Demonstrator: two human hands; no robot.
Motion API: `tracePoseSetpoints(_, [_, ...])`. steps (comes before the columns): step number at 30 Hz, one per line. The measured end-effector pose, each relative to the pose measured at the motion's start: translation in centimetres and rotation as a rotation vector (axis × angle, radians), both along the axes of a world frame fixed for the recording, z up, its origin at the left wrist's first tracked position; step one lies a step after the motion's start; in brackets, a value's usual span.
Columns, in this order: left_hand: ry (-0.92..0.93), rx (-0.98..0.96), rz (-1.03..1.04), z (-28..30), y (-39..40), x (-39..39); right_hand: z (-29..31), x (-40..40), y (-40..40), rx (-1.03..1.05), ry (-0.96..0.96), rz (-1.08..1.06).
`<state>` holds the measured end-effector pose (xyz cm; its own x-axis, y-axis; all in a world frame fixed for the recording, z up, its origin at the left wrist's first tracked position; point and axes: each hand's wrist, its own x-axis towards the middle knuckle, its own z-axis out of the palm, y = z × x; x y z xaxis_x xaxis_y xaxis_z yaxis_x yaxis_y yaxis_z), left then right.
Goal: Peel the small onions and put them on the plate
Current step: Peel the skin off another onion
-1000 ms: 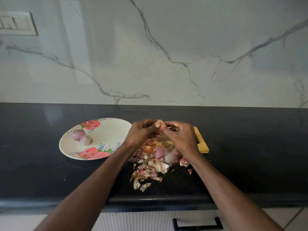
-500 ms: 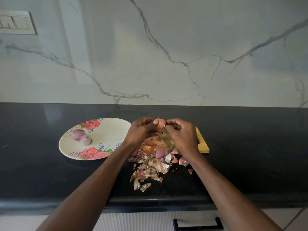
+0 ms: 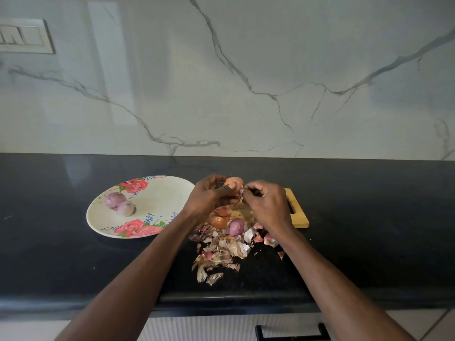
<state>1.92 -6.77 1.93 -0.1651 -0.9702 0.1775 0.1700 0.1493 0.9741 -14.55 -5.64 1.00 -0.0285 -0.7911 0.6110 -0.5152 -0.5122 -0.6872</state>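
Left hand (image 3: 209,195) curls around a small onion (image 3: 234,183) above the cutting board (image 3: 299,212) — right hand (image 3: 264,203) grip pinching its skin; two peeled onions (image 3: 120,203) sit on the plate (image 3: 162,193).

The left hand (image 3: 209,195) covers most of the onion (image 3: 235,183) it grips, only the top showing. The right hand (image 3: 267,205) hides much of the cutting board (image 3: 299,219), and what its fingertips pinch is too small to tell. The switch plate (image 3: 24,36) and drawer handle (image 3: 290,334) run off the edges.
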Motion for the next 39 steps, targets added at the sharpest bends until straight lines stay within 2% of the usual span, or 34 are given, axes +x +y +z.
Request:
tracePoseSetpoints(5, [-0.076,-0.015,0.013,0.0,0.1,0.0,0.0,0.2,0.3,-0.032,0.014,0.016])
tracePoseSetpoints(12, [-0.067,0.001,0.006,0.0,0.2,0.0,0.4,0.4,0.7,-0.016,0.021,-0.002])
tracePoseSetpoints(19, [-0.002,0.067,-0.068,0.4,0.3,0.1,0.8,0.2,1.0,0.081,-0.09,-0.022])
tracePoseSetpoints(25, [0.124,0.164,-0.108,1.0,0.4,0.4,1.1,-0.2,0.8,0.117,-0.247,0.009])
tracePoseSetpoints(30, [0.232,0.168,-0.134,1.1,0.4,0.7,1.2,-0.1,1.0,0.115,-0.209,0.018])
tracePoseSetpoints(33, [0.265,0.162,-0.135,1.0,0.2,0.8,1.1,-0.1,0.9,0.084,-0.094,-0.002])
tracePoseSetpoints(39, [0.24,0.187,-0.148,1.2,0.6,0.4,1.4,0.0,1.0,0.276,-0.099,0.066])
